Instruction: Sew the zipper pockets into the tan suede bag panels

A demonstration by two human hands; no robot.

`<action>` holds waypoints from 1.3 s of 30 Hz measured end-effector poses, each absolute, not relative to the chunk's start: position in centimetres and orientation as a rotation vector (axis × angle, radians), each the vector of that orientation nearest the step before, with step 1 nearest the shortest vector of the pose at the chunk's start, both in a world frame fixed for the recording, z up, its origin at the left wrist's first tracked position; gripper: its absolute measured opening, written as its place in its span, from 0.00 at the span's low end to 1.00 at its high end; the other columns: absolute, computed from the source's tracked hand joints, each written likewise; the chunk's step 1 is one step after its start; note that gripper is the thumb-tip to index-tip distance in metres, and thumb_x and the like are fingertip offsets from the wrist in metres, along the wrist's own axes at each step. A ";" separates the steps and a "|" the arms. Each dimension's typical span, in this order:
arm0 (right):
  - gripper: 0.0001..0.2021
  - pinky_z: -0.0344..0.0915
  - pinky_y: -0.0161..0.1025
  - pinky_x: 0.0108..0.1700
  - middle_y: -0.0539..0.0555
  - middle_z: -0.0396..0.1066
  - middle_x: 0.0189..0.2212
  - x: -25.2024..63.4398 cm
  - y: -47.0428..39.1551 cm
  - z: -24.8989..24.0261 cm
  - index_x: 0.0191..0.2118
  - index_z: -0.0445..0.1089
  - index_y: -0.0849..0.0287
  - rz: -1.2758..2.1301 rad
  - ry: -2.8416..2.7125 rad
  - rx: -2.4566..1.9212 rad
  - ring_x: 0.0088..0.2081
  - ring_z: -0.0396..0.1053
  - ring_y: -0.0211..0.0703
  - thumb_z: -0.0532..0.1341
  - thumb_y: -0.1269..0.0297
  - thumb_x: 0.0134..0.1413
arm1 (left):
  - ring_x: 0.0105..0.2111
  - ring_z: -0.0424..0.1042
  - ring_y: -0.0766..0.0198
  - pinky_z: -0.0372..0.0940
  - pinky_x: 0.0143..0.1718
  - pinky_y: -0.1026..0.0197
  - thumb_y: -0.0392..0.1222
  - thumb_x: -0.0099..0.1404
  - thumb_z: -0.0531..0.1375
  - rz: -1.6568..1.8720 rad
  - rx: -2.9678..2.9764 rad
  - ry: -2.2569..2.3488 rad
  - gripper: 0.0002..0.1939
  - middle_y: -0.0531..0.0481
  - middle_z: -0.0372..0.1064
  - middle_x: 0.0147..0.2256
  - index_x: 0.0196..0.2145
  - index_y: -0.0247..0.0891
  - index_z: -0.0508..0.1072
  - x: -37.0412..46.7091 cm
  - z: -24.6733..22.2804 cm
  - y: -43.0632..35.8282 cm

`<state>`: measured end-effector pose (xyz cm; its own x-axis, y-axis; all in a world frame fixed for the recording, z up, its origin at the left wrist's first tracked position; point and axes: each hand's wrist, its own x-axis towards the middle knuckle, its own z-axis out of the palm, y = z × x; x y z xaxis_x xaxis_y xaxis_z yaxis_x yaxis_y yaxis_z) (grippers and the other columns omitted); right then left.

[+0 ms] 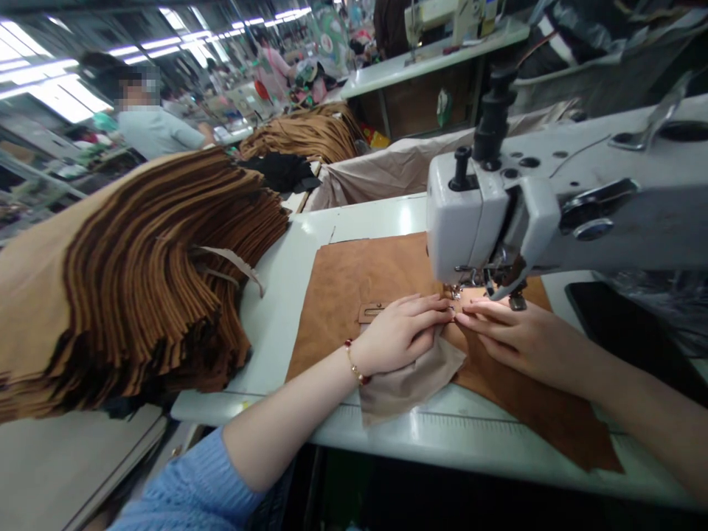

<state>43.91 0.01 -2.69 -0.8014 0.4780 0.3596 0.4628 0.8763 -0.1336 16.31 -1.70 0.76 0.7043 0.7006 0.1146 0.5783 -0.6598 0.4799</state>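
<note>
A brown leather-like panel (pixel 337 295) lies flat on the sewing table, under the head of a white sewing machine (pixel 464 221). My left hand (pixel 406 332) rests on it with fingers stretched out toward the presser foot (pixel 454 291). Just beyond that hand, a zipper piece (pixel 373 311) with a brown border shows on the panel. Beige lining cloth (pixel 409 383) spreads out below the left palm. My right hand (pixel 520 335) lies on the panel from the other side, fingers extended, its tips close to the left fingertips beside the needle area.
A tall stack of brown panels (pixel 166 273) stands at the left. Behind the table are another brown pile (pixel 310 133) and a beige cloth cover (pixel 376 169). A dark flat object (pixel 625 332) lies at the right. A person in a light shirt (pixel 158 129) is farther back.
</note>
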 end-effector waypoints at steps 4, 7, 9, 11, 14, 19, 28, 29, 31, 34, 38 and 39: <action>0.23 0.70 0.51 0.55 0.55 0.68 0.62 43.8 -0.1 -2.4 0.64 0.65 0.55 0.045 -2.652 -0.680 0.56 0.71 0.51 0.55 0.69 0.66 | 0.68 0.57 0.60 0.52 0.69 0.49 0.35 0.73 0.52 0.405 2.593 1.037 0.22 0.48 0.62 0.65 0.62 0.43 0.66 16.4 -0.4 -2.4; 0.23 0.70 0.50 0.55 0.53 0.68 0.62 43.8 0.0 -2.2 0.64 0.65 0.55 0.059 -2.652 -0.696 0.56 0.71 0.49 0.54 0.70 0.66 | 0.68 0.57 0.61 0.52 0.69 0.50 0.35 0.72 0.52 0.392 2.616 1.034 0.22 0.49 0.63 0.65 0.62 0.43 0.66 16.4 -0.3 -2.2; 0.23 0.70 0.49 0.56 0.52 0.68 0.62 43.8 0.1 -2.1 0.64 0.65 0.54 0.078 -2.660 -0.707 0.58 0.70 0.47 0.54 0.70 0.66 | 0.68 0.57 0.61 0.52 0.69 0.51 0.35 0.72 0.52 0.385 2.621 1.041 0.22 0.48 0.62 0.65 0.61 0.42 0.67 16.4 -0.2 -2.0; 0.23 0.70 0.48 0.58 0.52 0.69 0.62 43.8 0.2 -1.9 0.64 0.65 0.54 0.086 -2.669 -0.702 0.59 0.70 0.47 0.54 0.69 0.66 | 0.68 0.58 0.61 0.52 0.69 0.51 0.35 0.72 0.52 0.389 2.621 1.045 0.22 0.48 0.62 0.65 0.61 0.42 0.67 16.4 -0.2 -1.9; 0.22 0.70 0.49 0.57 0.54 0.70 0.61 43.8 0.4 -1.8 0.63 0.67 0.53 0.050 -2.659 -0.714 0.58 0.71 0.49 0.54 0.69 0.65 | 0.67 0.58 0.60 0.53 0.69 0.50 0.35 0.71 0.53 0.398 2.614 1.040 0.23 0.48 0.62 0.65 0.62 0.42 0.67 16.4 -0.3 -1.7; 0.23 0.73 0.53 0.55 0.56 0.69 0.61 43.7 0.7 -2.2 0.63 0.68 0.52 0.062 -2.625 -0.770 0.56 0.72 0.52 0.56 0.69 0.63 | 0.66 0.60 0.60 0.54 0.68 0.50 0.35 0.70 0.53 0.418 2.597 1.017 0.23 0.48 0.63 0.65 0.61 0.43 0.67 16.2 -0.5 -0.8; 0.24 0.73 0.48 0.52 0.56 0.72 0.58 43.2 1.1 -1.7 0.61 0.69 0.54 0.057 -2.574 -0.744 0.54 0.74 0.50 0.55 0.75 0.62 | 0.67 0.59 0.59 0.54 0.68 0.51 0.36 0.71 0.53 0.417 2.613 0.987 0.22 0.46 0.63 0.65 0.60 0.41 0.69 16.0 -0.4 0.4; 0.23 0.74 0.49 0.51 0.56 0.72 0.58 43.2 1.1 -1.7 0.60 0.69 0.54 0.071 -2.571 -0.740 0.54 0.74 0.51 0.54 0.75 0.62 | 0.66 0.60 0.58 0.54 0.68 0.51 0.36 0.71 0.53 0.415 2.617 0.985 0.21 0.46 0.63 0.65 0.60 0.41 0.69 16.0 -0.4 0.6; 0.22 0.75 0.51 0.48 0.56 0.73 0.57 43.3 1.1 -1.7 0.58 0.71 0.54 0.097 -2.562 -0.753 0.51 0.75 0.53 0.52 0.74 0.63 | 0.66 0.60 0.58 0.55 0.67 0.51 0.36 0.71 0.53 0.410 2.624 0.982 0.21 0.46 0.64 0.64 0.60 0.41 0.69 15.9 -0.4 0.8; 0.19 0.77 0.51 0.41 0.58 0.77 0.50 43.5 1.0 -2.2 0.53 0.73 0.57 0.126 -2.531 -0.835 0.45 0.78 0.54 0.50 0.70 0.65 | 0.66 0.60 0.58 0.55 0.67 0.51 0.37 0.72 0.53 0.407 2.629 0.986 0.21 0.47 0.64 0.64 0.60 0.42 0.69 15.9 -0.5 1.1; 0.18 0.77 0.50 0.40 0.58 0.79 0.45 43.4 1.1 -2.4 0.48 0.75 0.58 0.117 -2.523 -0.865 0.43 0.78 0.54 0.48 0.71 0.65 | 0.65 0.61 0.57 0.56 0.66 0.50 0.37 0.71 0.53 0.414 2.621 1.013 0.21 0.47 0.65 0.63 0.60 0.43 0.69 15.9 -0.7 1.4; 0.19 0.77 0.50 0.40 0.58 0.79 0.45 43.3 1.1 -2.3 0.48 0.75 0.57 0.111 -2.522 -0.871 0.43 0.78 0.54 0.47 0.71 0.65 | 0.65 0.61 0.57 0.56 0.66 0.50 0.37 0.71 0.53 0.416 2.619 1.017 0.21 0.47 0.65 0.63 0.60 0.43 0.69 15.9 -0.7 1.4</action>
